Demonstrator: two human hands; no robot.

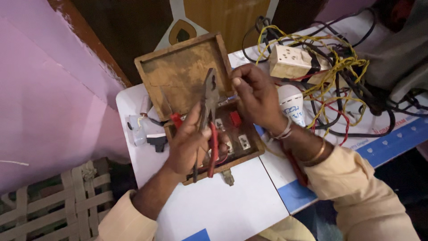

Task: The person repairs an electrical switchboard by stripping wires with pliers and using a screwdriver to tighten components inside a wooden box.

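My left hand [189, 145] grips a pair of pliers [208, 111] with red handles, jaws pointing up over an open wooden box [183, 67]. The box's lower half holds red switches [235, 118] and small white fittings [243, 142]. My right hand [256, 96] hovers over the box's right edge, fingers pinched together on something small, possibly a thin wire end near the plier jaws. A screwdriver-like tool with a red grip [171, 114] lies in the box by my left hand.
A white bulb [292, 103] lies right of the box. Behind it sit a cream socket block [290, 61] and a tangle of yellow, red and black wires [339, 76]. Small plug parts [156, 140] rest on the white table [227, 201]. A woven seat [53, 205] stands lower left.
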